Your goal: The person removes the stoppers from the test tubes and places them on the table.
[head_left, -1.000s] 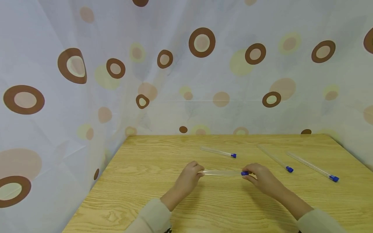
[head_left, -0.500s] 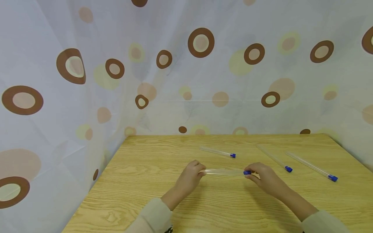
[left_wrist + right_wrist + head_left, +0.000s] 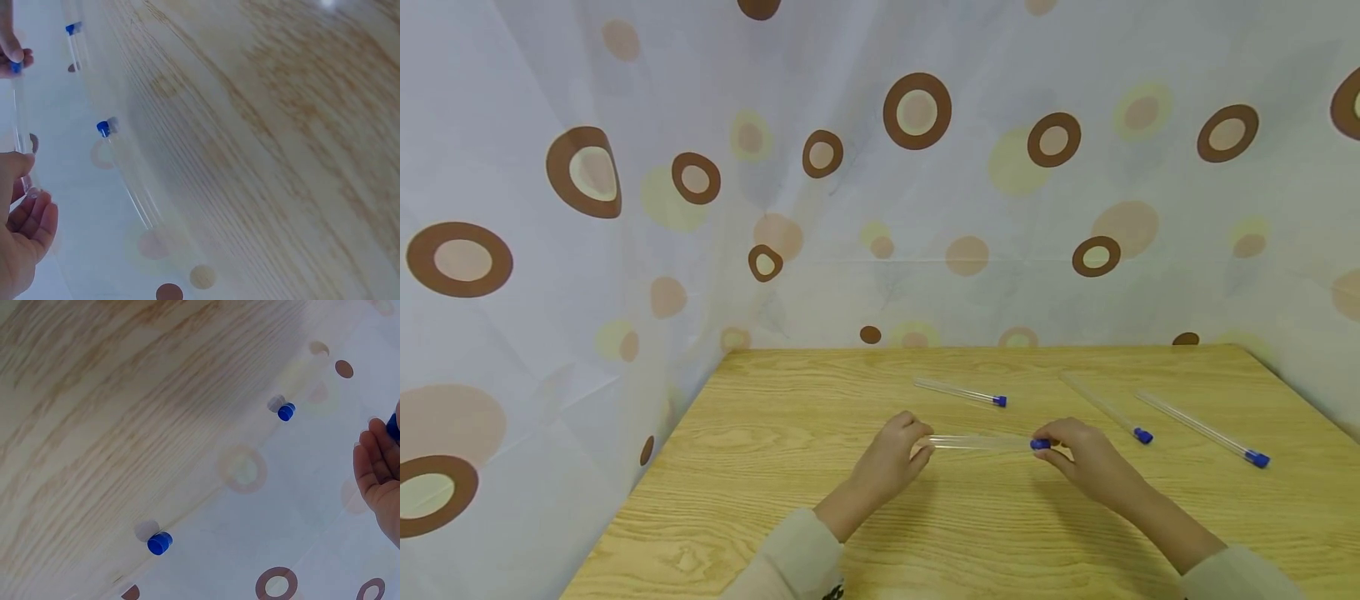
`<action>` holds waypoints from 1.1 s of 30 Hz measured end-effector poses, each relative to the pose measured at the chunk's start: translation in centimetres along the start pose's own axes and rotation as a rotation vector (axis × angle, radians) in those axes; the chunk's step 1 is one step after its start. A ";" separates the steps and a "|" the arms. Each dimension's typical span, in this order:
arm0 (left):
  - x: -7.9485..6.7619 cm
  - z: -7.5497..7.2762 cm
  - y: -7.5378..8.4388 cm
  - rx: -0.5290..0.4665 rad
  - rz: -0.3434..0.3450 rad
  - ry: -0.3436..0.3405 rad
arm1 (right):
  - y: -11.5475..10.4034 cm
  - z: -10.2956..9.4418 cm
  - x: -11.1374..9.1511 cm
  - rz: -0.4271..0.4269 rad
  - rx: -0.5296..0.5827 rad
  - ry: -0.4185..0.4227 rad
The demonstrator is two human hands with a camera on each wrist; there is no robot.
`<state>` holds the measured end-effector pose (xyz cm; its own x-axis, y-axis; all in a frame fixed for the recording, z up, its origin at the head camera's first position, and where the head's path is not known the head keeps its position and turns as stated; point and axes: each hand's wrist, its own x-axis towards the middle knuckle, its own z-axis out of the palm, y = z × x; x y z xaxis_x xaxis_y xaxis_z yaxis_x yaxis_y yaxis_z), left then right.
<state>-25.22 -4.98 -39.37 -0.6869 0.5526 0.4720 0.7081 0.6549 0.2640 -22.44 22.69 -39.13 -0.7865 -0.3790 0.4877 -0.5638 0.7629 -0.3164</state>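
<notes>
A clear test tube is held level above the table between two hands. My left hand pinches its left end; the left wrist view shows thumb and fingers around the tube's rounded bottom. At the other end, my right hand pinches the blue cap between thumb and fingers. Whether the cap is fully seated cannot be told. In the right wrist view, only part of the right hand and a sliver of the blue cap appear at the edge.
Three more blue-capped test tubes lie on the wooden table: one behind the hands, another slanted at right, and a third farther right. A white curtain with brown circles surrounds the table's back and sides.
Both hands have shifted slightly to the right with the tube and cap, the right hand a little more than the left. The tubes on the table stay where they were.
</notes>
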 end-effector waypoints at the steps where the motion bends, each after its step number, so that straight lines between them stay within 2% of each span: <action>1: 0.0 0.0 0.0 0.001 0.002 0.002 | 0.0 0.0 0.0 -0.004 0.002 0.003; 11: 0.1 0.0 -0.1 -0.005 0.022 -0.008 | -0.2 0.1 -0.2 -0.030 -0.003 0.038; 23: 0.0 0.0 -0.4 0.003 0.098 0.043 | -0.3 -0.1 -0.4 -0.071 -0.022 0.075; 28: -0.1 0.0 -0.5 -0.002 0.113 0.050 | -0.3 0.1 -0.5 -0.098 -0.038 0.104; 33: -0.3 -0.1 -0.6 -0.025 0.112 0.060 | -0.2 0.2 -0.5 -0.079 -0.034 0.088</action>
<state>-25.40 -5.55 -39.60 -0.5933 0.5891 0.5485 0.7840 0.5775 0.2277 -21.95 22.63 -39.46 -0.7138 -0.3922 0.5803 -0.6130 0.7505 -0.2469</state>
